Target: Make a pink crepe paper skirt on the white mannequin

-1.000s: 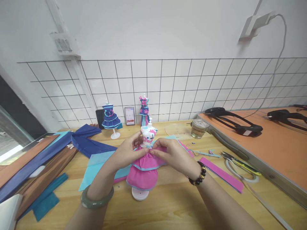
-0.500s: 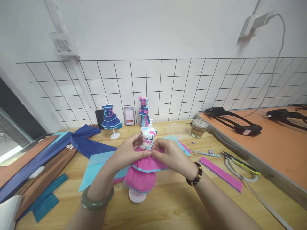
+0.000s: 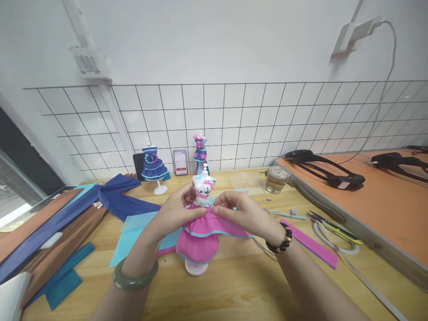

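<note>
A small white dress form [image 3: 203,183] with a pink and blue patterned bodice stands on a round white base, leaning slightly. It wears a gathered pink skirt [image 3: 197,244] edged in light blue. My left hand [image 3: 180,207] wraps the form's waist from the left, its thumb pressing the top of a pink ruffle strip [image 3: 217,225]. On the right, my right hand [image 3: 242,211] pinches the upper edge of that strip, whose loose end stretches out below the hand. The fingertips behind the form are partly hidden.
Two dressed miniature forms stand behind, one in a blue tiered dress [image 3: 154,167]. Blue fabric [image 3: 127,200] and light blue sheets [image 3: 133,232] lie left. At right are a glass jar [image 3: 277,179], a pink strip [image 3: 314,247], scissors [image 3: 317,218] and a raised orange surface [image 3: 384,205].
The dress form has tilted, its top going left and its base right. My right hand has moved slightly right, and more of the pink ruffle strip shows stretched out.
</note>
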Demonstrator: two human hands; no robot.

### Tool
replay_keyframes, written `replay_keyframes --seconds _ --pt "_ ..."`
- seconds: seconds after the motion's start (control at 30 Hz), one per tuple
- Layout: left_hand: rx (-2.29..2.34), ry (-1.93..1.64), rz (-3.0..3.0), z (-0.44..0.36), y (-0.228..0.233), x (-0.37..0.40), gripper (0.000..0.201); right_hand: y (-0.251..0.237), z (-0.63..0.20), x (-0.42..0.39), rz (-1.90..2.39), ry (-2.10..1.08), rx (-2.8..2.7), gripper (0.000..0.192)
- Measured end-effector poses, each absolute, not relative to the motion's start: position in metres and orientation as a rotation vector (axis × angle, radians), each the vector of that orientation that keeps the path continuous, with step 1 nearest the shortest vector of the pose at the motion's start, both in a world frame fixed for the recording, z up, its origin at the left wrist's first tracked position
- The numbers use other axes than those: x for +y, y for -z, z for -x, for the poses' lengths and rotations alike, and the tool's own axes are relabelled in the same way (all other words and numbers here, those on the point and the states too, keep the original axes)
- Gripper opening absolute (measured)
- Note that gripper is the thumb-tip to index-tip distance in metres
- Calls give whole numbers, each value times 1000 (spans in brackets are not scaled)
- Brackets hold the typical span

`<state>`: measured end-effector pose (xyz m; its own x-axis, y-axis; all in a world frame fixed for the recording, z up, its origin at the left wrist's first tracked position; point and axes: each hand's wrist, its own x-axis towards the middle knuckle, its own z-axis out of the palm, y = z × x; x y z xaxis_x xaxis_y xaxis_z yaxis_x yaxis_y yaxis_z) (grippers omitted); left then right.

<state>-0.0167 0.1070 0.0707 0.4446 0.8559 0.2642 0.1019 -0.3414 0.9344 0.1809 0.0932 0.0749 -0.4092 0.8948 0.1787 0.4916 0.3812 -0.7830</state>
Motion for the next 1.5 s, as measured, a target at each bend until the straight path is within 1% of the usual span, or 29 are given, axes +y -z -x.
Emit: replay_keyframes --seconds 0.37,0.5,0.7,1.0,1.37,1.5 --pt "826 -972 -1700 18 -71 107 57 -75 -181 89 1208 -770 -2135 21" --pt "834 -982 -1721 17 -71 107 54 -75 -181 88 1220 -750 -2134 20" --pt "818 -985 -1715 17 -69 106 51 -76 -180 85 1116 -770 -2162 17" --pt "791 -939 -1680 19 -72 105 55 -78 -180 84 968 -861 -2173 18" --pt "783 -917 -1695 17 -74 103 59 -69 -177 90 1092 -807 -2106 15" --pt "789 -910 -1698 17 -75 103 57 -67 -177 91 1123 -783 -2097 16"
